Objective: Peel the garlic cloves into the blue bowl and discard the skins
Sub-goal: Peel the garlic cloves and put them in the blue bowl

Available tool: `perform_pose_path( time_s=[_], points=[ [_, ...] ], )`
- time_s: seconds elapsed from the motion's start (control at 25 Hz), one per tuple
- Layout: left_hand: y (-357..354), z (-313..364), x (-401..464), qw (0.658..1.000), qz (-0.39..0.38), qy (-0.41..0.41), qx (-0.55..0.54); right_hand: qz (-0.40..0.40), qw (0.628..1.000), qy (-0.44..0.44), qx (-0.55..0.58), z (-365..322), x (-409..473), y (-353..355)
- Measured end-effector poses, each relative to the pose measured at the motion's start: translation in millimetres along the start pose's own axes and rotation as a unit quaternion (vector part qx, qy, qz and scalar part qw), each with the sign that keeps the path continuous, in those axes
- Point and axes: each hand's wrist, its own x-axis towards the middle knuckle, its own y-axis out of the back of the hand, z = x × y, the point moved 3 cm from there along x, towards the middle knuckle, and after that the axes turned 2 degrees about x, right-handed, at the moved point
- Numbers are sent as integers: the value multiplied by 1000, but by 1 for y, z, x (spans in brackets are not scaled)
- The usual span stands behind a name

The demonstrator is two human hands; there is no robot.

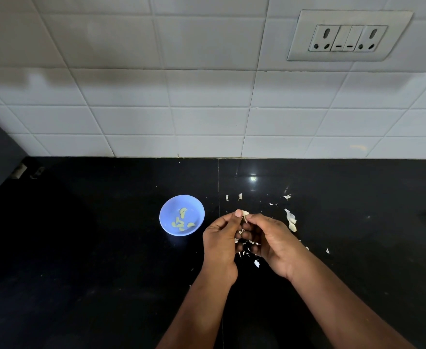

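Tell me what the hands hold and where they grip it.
Both the left hand and right hand pinch one garlic clove at its lower end, fingertips meeting.

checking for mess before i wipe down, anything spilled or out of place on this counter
Yes: papery garlic skins lie scattered on the black counter, to the right of the blue bowl and under the hands, not gathered for discarding. The peeled cloves sit in the bowl. Both hands, left hand and right hand, pinch a clove.
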Motion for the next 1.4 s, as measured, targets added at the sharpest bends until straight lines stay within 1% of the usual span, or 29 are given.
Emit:
perform_pose_path(
  time_s=[0.16,0.28,0.36,0.44,0.48,0.56,0.6,0.64,0.68,0.72,0.76,0.84,0.92,1.0,1.12,1.28,1.4],
  points=[
    [-1,-2,1,1000,8,-13,15,9,1000,-14,18,1,2,-2],
    [-4,-2,1,999,21,-21,21,-1,998,-32,46,4,4,-5],
    [-3,-1,3,999,38,-21,18,-7,995,-42,90,5,6,-4],
    [3,-1,8,998,67,-18,11,-1,992,-28,120,1,7,-1],
    [7,-2,10,997,80,-19,15,13,995,-6,100,-1,7,2],
    [11,-2,14,995,91,-21,22,70,995,66,-32,-7,3,11],
    [12,-2,15,995,91,-19,21,113,981,109,-116,-9,1,17],
    [12,-3,16,996,89,-16,18,151,958,149,-191,-11,1,22],
    [11,-3,16,996,86,-12,14,168,936,178,-252,-12,1,25],
    [10,-3,15,997,81,-9,11,162,922,194,-294,-12,3,26],
    [8,-4,15,997,71,-5,9,135,923,195,-303,-11,4,24],
    [4,-5,12,999,47,4,7,73,949,172,-254,-6,5,19],
    [0,-6,10,1000,20,9,-2,48,971,159,-171,-6,4,12],
    [-3,-6,8,1000,-2,9,7,51,975,181,-119,-7,3,8],
    [-2,-6,8,999,-16,-4,43,55,972,201,-112,-8,6,11],
    [2,-5,11,997,3,-22,76,46,976,182,-106,-9,4,11],
    [4,-4,13,997,-8,-16,70,44,983,160,-77,-7,5,11]
  ],
)
